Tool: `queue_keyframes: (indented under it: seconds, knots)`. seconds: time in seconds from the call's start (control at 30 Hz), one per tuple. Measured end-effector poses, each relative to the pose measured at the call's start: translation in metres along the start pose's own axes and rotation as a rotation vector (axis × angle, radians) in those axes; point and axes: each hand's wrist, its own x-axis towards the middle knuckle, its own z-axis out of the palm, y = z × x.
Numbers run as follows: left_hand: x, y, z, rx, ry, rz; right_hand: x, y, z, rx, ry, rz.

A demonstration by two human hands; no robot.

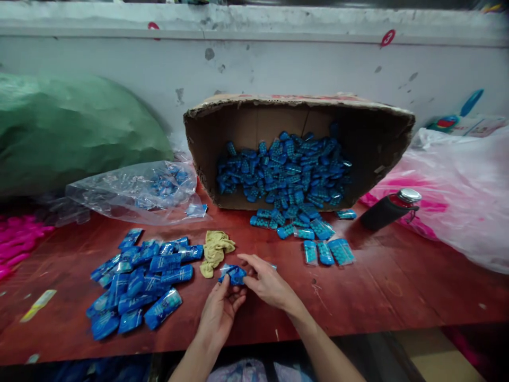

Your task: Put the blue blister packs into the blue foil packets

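Blue, crinkled packet (236,276) sits pinched in the left hand (221,309), the right hand (269,282) touching it, grip unclear.

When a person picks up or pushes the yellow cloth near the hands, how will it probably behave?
The yellow cloth would likely hang floppy, since it lies crumpled in soft folds. Its uneven heap would probably bunch, not roll, when pushed.

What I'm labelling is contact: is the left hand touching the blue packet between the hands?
Touching. Head view: the left hand pinches the blue packet, thumb against it.
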Motion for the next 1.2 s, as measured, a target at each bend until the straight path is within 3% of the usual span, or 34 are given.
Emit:
queue_keyframes:
  seconds: [0.27,0.33,0.47,0.6,0.77,0.83,1.0,1.1,1.2]
  knots:
    - [-0.007,-0.007,0.007,0.026,-0.018,-0.006,-0.006,0.01,0.028,0.239,0.174,0.137]
    - [-0.006,-0.006,0.003,0.045,-0.006,-0.03,-0.011,0.009,0.027,0.232,0.15,0.139]
    - [-0.002,-0.001,-0.006,0.053,0.033,-0.047,-0.015,0.009,0.002,-0.107,-0.034,-0.033]
    - [-0.003,0.002,-0.006,0.023,0.059,-0.049,-0.001,0.017,-0.017,-0.546,0.013,0.109]
    - [-0.004,0.001,-0.002,0.005,0.058,-0.057,0.017,0.031,-0.014,-0.541,0.015,0.132]
    - [-0.003,0.0,-0.003,-0.006,0.079,-0.063,0.015,0.033,-0.016,-0.315,0.058,0.161]
    - [0.0,-0.004,-0.006,-0.014,0.081,-0.055,-0.008,0.027,-0.018,0.817,0.115,0.263]
    - [0.0,-0.006,-0.005,0.0,0.031,-0.031,-0.017,0.023,-0.01,1.014,0.16,0.253]
    - [-0.002,-0.008,-0.003,0.009,0.028,-0.005,-0.019,0.021,-0.002,0.992,0.214,0.237]
